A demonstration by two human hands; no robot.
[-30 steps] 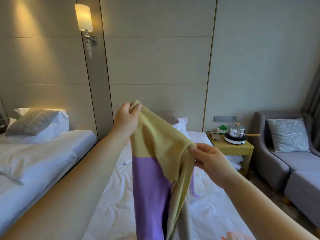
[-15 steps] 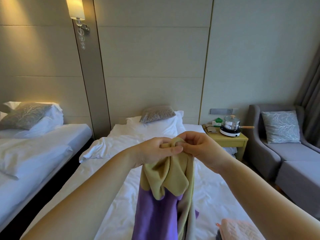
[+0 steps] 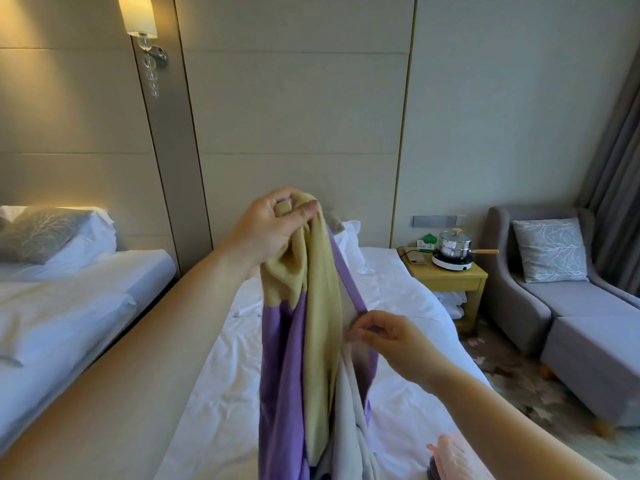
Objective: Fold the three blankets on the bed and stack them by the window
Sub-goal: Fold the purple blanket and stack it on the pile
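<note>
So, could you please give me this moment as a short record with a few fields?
Held: yellow, purple and grey blanket, hanging above the bed
Left hand: grips its bunched top, raised
Right hand: pinches a purple edge lower down
Other blanket: pink blanket, low at the right of the view
Beside bed: pot on a nightstand, grey armchair

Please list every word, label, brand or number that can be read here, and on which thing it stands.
None can be read.
Green and white box on the bedside table: any print is too small and blurred to read.
The blanket, pot, wall panel: no print shows.
</note>
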